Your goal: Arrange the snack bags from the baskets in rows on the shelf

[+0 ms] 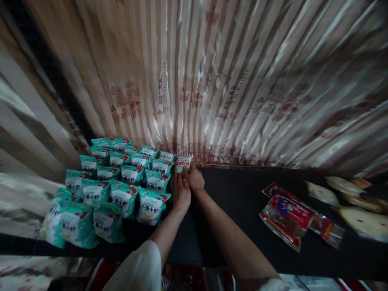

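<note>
Clock directions here run from my two hands, with twelve straight ahead. At twelve o'clock, just past my fingertips, a small white packet (183, 161) with red print stands upright on the black shelf (226, 210), near the foot of the striped sheet (212, 68). Its contents are hidden. From eight to ten o'clock, teal-and-white bags (123, 198) stand in close rows, plump and unopened, with the nearest column just beside the packet; I cannot see inside them. Toward four o'clock lie red packets (287, 214), overlapping and flat, with something brown showing through their clear parts. Farther out, at three o'clock, pale rounded packets (362, 222) lie together, blurred.

My left forearm reaches up from seven o'clock, its white sleeve (139, 266) above the wrist, and my right comes in from five. My left hand (182, 193) has its fingers bunched forward at the packet's lower edge; my right hand (195, 179) curls at its lower right corner. I cannot tell whether either one is pinching it.
</note>
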Available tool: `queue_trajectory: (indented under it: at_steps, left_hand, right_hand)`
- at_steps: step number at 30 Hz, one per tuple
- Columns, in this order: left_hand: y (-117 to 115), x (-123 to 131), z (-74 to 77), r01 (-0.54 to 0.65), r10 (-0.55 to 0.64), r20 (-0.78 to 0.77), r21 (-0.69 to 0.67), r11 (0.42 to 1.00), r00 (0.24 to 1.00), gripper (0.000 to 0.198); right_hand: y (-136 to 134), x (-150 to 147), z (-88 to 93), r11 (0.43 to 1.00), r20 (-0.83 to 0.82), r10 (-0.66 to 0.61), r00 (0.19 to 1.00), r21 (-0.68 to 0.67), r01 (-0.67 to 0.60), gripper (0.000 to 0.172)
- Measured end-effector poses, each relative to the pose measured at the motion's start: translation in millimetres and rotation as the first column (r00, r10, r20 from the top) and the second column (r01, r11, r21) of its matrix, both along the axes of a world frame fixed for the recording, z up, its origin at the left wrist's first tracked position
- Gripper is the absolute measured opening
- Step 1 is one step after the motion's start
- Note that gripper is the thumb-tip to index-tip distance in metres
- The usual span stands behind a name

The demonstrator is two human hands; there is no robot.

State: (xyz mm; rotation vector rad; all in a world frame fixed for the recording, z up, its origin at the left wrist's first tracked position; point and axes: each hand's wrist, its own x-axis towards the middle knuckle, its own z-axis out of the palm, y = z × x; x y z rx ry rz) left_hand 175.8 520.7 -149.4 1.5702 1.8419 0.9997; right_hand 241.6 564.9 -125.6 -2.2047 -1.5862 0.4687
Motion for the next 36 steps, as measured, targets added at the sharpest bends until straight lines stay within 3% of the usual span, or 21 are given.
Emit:
queue_trajectory:
  at_steps: [4, 8, 10, 12, 16, 20, 24, 29, 36]
  left_hand:
    - [-19, -3, 14.7, 0.016, -0.017, 0.02, 0.029, 0.999, 1.0, 0.041]
    - [-78, -22, 26.9, 0.088, -0.104, 0.1, 0.152, 0.984, 0.99, 0.034]
    - [-118, -43, 28.8, 0.149, -0.182, 0.141, 0.217, 0.965, 0.973, 0.034]
    - [-157, -71, 27.7, 0.203, -0.242, 0.107, 0.29, 0.935, 0.964, 0.033]
    - [-205, -131, 20.5, 0.188, -0.176, -0.066, 0.365, 0.912, 0.982, 0.032]
    - [-211, -180, 12.0, 0.091, 0.032, -0.226, 0.511, 0.855, 0.974, 0.032]
    - [-200, -206, 7.1, 0.03, 0.157, -0.271, 0.576, 0.817, 0.95, 0.031]
    - [-193, -205, 9.4, 0.028, 0.153, -0.269, 0.567, 0.823, 0.951, 0.032]
    - [-191, -198, 9.6, 0.037, 0.131, -0.273, 0.535, 0.844, 0.953, 0.035]
  right_hand:
    - [-4, -1, 4.2, 1.0, 0.05, 0.021, 0.999, 0.023, -0.022, 0.047]
    - [-27, -3, 8.7, 0.951, -0.033, 0.0, 0.999, 0.31, 0.01, 0.048]
    - [-51, -6, 11.3, 0.894, -0.125, 0.068, 0.99, 0.447, -0.005, 0.041]
    - [-81, -14, 13.2, 0.865, -0.237, 0.177, 0.955, 0.501, -0.036, 0.034]
    - [-142, -40, 10.2, 0.891, -0.453, 0.29, 0.843, 0.45, -0.065, 0.033]
    - [-173, -75, -2.7, 0.925, -0.53, 0.257, 0.808, 0.376, -0.048, 0.045]
    - [-175, -101, -14.4, 0.939, -0.519, 0.164, 0.839, 0.343, 0.028, 0.057]
    - [-168, -112, -19.3, 0.945, -0.523, 0.098, 0.846, 0.315, 0.085, 0.059]
    - [-171, -109, -8.3, 0.936, -0.54, 0.141, 0.83, 0.346, 0.066, 0.042]
